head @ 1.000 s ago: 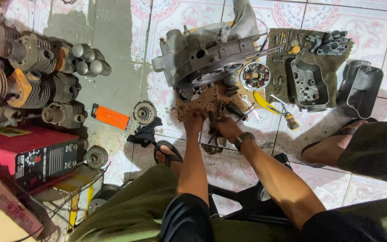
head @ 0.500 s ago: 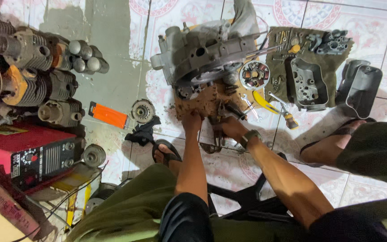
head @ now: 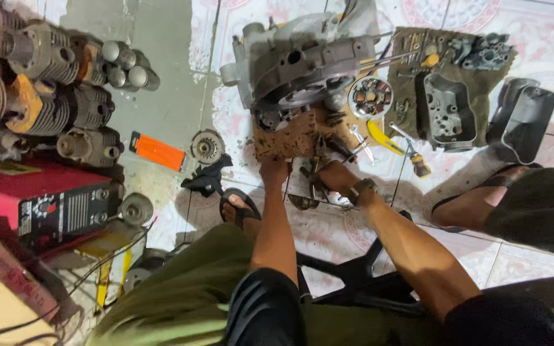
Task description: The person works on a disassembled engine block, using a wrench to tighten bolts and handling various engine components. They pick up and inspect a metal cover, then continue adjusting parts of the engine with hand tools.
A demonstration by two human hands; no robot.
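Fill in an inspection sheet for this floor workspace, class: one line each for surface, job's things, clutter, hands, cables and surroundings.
Surface: tiled floor, patterned, stained; a brown board lies on it.
Job's things: grey engine case at the board's far edge; small metal parts beside the hands.
Clutter: stator plate, yellow-handled screwdriver, cylinder head on an olive cloth, orange box, gear.
Hands: left hand on the board's near edge; right hand among the small parts, grip unclear.
Cables: thin wires near the red machine.
Surroundings: finned cylinders stacked left; another person's leg right.
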